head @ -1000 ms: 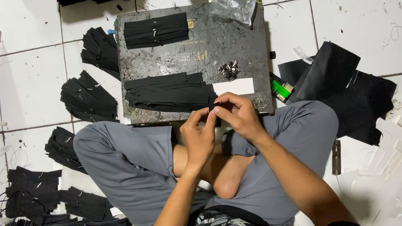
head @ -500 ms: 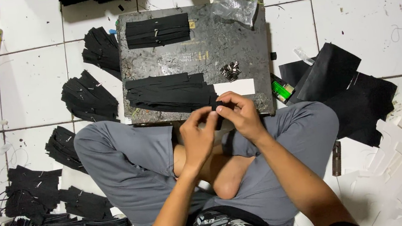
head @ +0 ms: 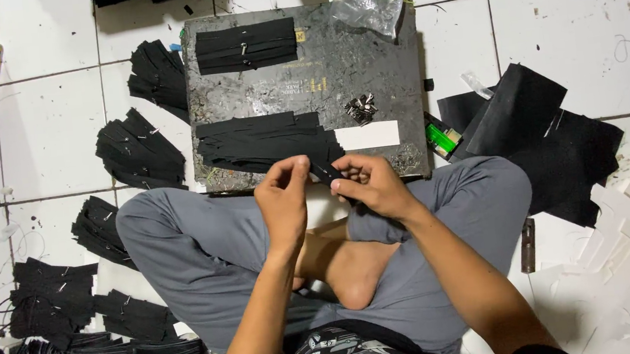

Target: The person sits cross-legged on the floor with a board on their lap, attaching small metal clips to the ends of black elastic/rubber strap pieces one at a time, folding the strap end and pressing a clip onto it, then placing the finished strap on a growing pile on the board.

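Both hands, left hand [head: 284, 197] and right hand [head: 369, 185], pinch one black strip [head: 326, 170] (mid-frame); keep each grip tight, edges aligned.

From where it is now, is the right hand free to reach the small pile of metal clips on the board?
Probably not at once: the right hand is pinching a black strip together with the left hand. The path itself looks open; the metal clips lie uncovered on the board just beyond it.

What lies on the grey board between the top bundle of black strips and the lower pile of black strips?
In the head view, that stretch of the scuffed grey work board is bare between the top bundle of black strips and the lower pile of black strips.
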